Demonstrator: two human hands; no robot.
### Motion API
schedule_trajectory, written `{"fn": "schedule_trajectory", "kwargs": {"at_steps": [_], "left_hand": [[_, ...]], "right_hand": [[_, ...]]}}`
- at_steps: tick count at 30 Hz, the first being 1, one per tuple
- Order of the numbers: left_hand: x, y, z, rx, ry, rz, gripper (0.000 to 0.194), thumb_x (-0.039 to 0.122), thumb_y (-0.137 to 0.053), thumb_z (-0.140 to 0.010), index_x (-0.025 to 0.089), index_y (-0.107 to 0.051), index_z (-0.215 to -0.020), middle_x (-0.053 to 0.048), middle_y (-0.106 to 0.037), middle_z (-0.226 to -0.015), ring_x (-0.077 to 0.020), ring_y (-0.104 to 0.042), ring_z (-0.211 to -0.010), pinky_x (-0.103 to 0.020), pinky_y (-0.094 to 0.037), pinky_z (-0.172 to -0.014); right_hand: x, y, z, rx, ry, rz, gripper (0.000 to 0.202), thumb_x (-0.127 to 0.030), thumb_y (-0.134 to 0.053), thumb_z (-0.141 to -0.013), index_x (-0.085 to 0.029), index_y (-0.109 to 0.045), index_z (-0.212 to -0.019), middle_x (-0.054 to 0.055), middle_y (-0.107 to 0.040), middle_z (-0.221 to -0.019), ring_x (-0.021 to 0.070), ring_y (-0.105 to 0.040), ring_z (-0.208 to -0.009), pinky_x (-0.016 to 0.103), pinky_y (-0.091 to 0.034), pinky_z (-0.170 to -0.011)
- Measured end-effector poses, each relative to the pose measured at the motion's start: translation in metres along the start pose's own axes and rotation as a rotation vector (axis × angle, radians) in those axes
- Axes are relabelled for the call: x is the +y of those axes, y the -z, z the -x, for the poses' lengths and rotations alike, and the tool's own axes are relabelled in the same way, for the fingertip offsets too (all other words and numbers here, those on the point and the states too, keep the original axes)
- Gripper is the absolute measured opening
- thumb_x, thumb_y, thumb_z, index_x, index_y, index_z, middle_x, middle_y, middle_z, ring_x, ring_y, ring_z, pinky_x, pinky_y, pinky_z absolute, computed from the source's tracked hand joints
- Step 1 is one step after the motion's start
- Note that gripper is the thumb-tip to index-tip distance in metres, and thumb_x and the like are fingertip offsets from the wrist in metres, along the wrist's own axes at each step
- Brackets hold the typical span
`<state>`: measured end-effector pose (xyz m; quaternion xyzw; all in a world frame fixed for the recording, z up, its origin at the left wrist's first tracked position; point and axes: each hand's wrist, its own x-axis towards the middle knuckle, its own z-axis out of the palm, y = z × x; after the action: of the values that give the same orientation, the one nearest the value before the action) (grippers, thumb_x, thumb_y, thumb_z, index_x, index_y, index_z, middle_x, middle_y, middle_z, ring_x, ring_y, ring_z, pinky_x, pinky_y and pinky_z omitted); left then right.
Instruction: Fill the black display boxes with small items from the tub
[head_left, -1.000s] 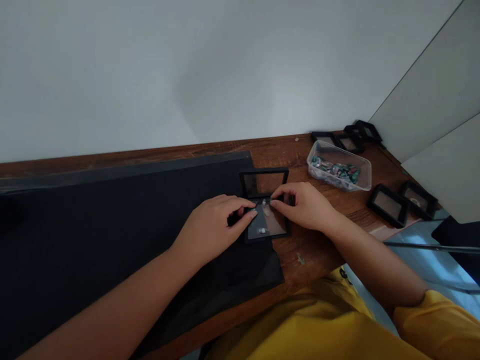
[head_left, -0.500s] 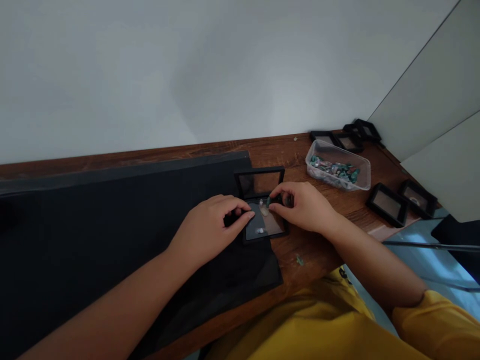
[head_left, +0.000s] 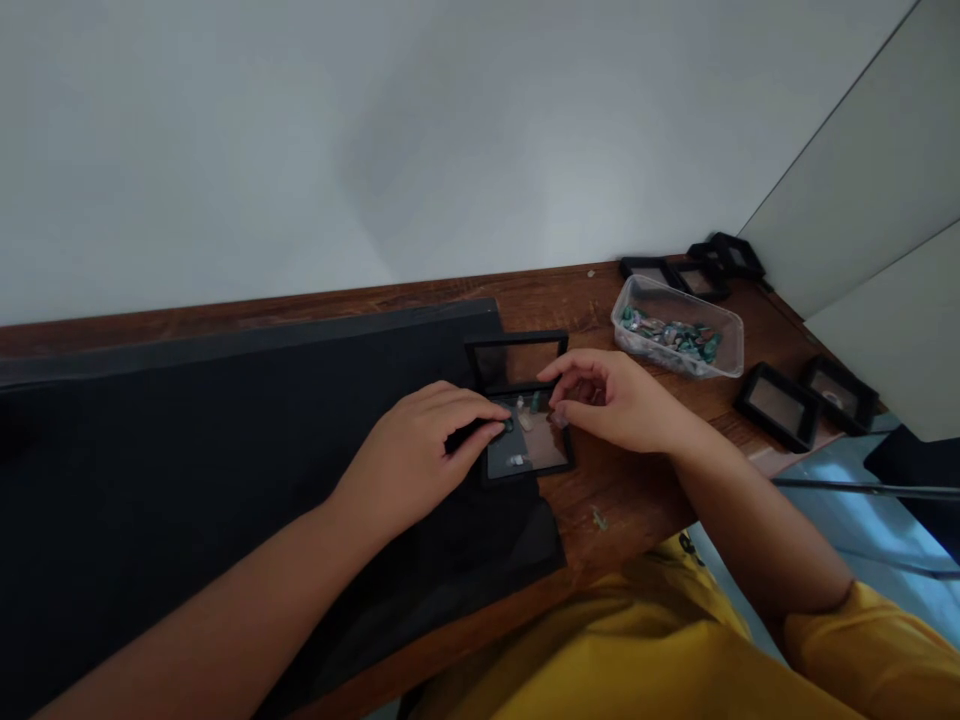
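Observation:
An open black display frame [head_left: 568,458] with clear film panes lies partly on the black mat and partly on the wooden table, its lid tilted up at the back. Several small stones rest on the film, among them a green stone [head_left: 535,402], a pale stone [head_left: 525,420] and a whitish stone [head_left: 517,460]. At the frame's left side, my left hand [head_left: 420,450] pinches a dark green stone [head_left: 508,425] between thumb and fingertips. Over the right edge, my right hand [head_left: 619,405] is curled, with a pinkish stone [head_left: 559,417] at its thumb tip; the index finger stands apart.
A clear plastic tub [head_left: 731,350] of green and pinkish stones stands right of the frame. More black frames [head_left: 777,408] lie farther right and in the back corner. A small greenish piece [head_left: 599,518] lies near the table edge. The wall [head_left: 300,150] rises behind.
My right hand has let go of the green stone, which stays on the film, and has shifted slightly right with a pinkish stone now showing. A dark green stone now shows at my left fingertips.

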<state>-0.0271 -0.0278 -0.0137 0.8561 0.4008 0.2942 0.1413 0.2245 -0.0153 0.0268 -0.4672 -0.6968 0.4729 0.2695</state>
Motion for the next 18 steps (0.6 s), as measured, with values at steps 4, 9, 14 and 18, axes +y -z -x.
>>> {"fn": "schedule_trajectory", "kwargs": {"at_steps": [4, 9, 14, 18], "left_hand": [[-0.001, 0.0, 0.0, 0.002, -0.004, 0.01, 0.032, 0.038, -0.053, -0.107, 0.025, -0.082, -0.103, -0.004, -0.083, -0.094, -0.025, -0.074, -0.088, -0.04, -0.06, -0.081], [0.0, -0.001, 0.001, 0.001, 0.012, -0.003, 0.031, 0.038, -0.053, -0.107, 0.026, -0.082, -0.104, -0.004, -0.083, -0.096, -0.026, -0.075, -0.09, -0.042, -0.06, -0.082], [0.003, -0.001, 0.002, 0.014, 0.038, -0.036, 0.032, 0.046, -0.056, -0.105, 0.026, -0.081, -0.107, -0.004, -0.083, -0.097, -0.027, -0.076, -0.088, -0.044, -0.06, -0.082], [0.004, -0.002, 0.002, 0.011, 0.041, -0.056, 0.033, 0.048, -0.055, -0.105, 0.027, -0.08, -0.107, -0.004, -0.084, -0.1, -0.0287, -0.077, -0.091, -0.045, -0.06, -0.08]], "right_hand": [[0.002, 0.001, 0.0, 0.01, 0.016, 0.025, 0.03, -0.01, -0.064, -0.083, -0.016, -0.069, -0.112, 0.002, -0.076, -0.088, 0.011, -0.063, -0.067, 0.024, -0.046, -0.062], [0.004, 0.007, -0.001, 0.068, 0.035, 0.124, 0.026, -0.008, -0.063, -0.085, -0.016, -0.071, -0.109, 0.003, -0.077, -0.09, 0.0116, -0.065, -0.069, 0.024, -0.047, -0.063], [0.0, 0.013, -0.001, 0.092, -0.006, 0.275, 0.028, -0.005, -0.065, -0.084, -0.016, -0.074, -0.108, 0.003, -0.077, -0.089, 0.0123, -0.065, -0.071, 0.026, -0.048, -0.069], [-0.004, 0.016, 0.0, 0.058, -0.064, 0.425, 0.026, -0.003, -0.067, -0.085, -0.017, -0.075, -0.105, 0.002, -0.078, -0.086, 0.0122, -0.062, -0.068, 0.027, -0.046, -0.07]]}}
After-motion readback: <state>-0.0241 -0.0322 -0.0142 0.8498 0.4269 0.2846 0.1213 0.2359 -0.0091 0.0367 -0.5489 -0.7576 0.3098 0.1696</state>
